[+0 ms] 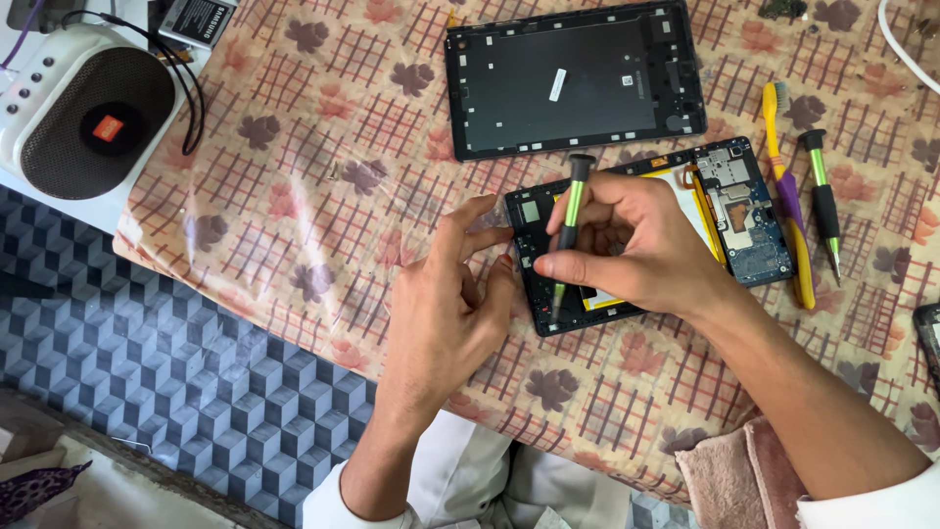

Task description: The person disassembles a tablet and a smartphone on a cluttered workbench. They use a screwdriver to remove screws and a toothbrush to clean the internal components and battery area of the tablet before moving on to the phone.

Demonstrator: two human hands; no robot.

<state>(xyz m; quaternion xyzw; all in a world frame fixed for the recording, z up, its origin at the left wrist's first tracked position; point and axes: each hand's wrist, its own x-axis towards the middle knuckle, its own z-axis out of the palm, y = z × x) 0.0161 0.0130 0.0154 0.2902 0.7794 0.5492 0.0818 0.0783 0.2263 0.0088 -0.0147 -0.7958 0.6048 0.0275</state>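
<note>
My right hand (636,245) pinches the green screwdriver (568,235) upright; if its tip below my grip slips, it may gouge the opened tablet (754,245) my loose left hand (455,304) steadies.

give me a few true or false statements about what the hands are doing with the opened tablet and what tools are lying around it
1. The right hand holds a green and black screwdriver upright over the opened tablet. True.
2. The left hand holds a second screwdriver. False: it holds nothing and rests at the tablet's left edge.
3. A toothbrush lies right of the tablet. True.
4. The tablet back cover lies stacked on the opened tablet. False: it lies apart, farther up the table.
</note>
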